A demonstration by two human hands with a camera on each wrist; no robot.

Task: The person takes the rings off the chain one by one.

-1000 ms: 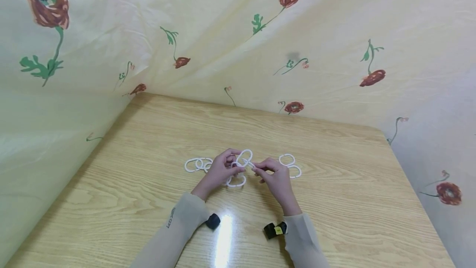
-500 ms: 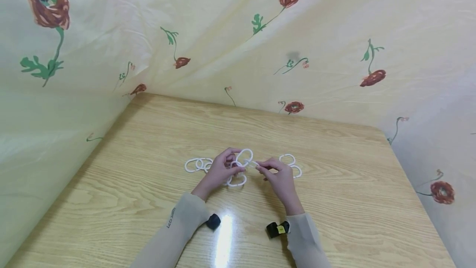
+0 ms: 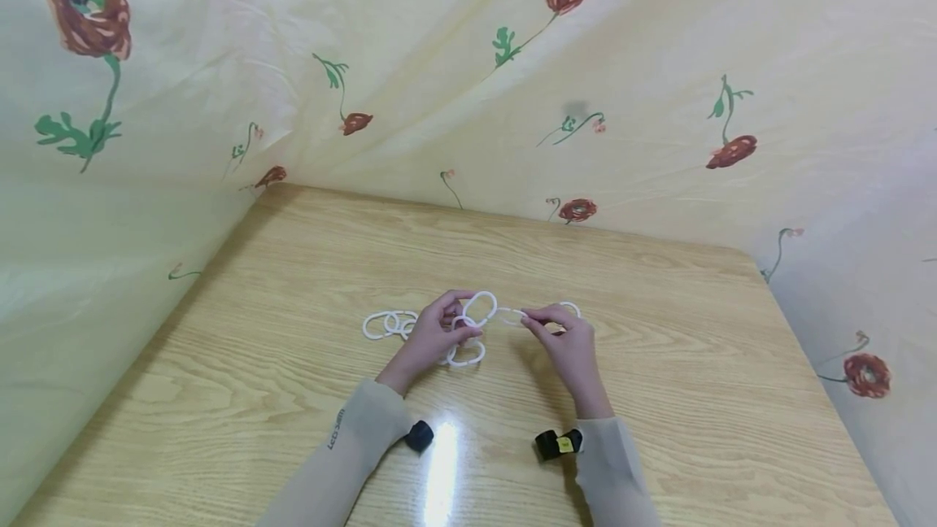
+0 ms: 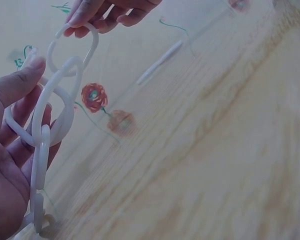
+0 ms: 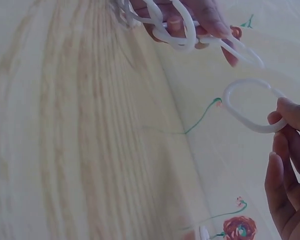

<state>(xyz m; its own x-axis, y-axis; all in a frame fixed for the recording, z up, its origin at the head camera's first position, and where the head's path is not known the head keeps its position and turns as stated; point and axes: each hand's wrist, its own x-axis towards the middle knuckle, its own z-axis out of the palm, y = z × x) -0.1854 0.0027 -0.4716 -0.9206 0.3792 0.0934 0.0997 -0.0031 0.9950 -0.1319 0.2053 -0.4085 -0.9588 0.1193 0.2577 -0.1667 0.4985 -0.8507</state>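
Note:
My left hand [image 3: 432, 330] grips a chain of white plastic oval links [image 4: 39, 105] between thumb and fingers, and its lower links hang down below the palm toward the table. The chain's top link [image 3: 481, 293] stands up past the fingertips. To its right, my right hand [image 3: 567, 348] pinches a single white oval link [image 5: 227, 102] between thumb and fingertips. That link has a small slit in its side. In the right wrist view a narrow gap shows between it and the chain's end link [image 5: 242, 53].
Left of the left hand, several joined white links [image 3: 376, 337] lie on the wood-grain table [image 3: 351, 250]. Another white link [image 3: 571, 305] lies behind the right hand, mostly covered. Flowered cloth [image 3: 432, 47] hangs along the table's back and sides.
My right hand has moved right with its link, drawing it away from the chain's top link. It now covers most of the links lying at the right. The left hand stays in place.

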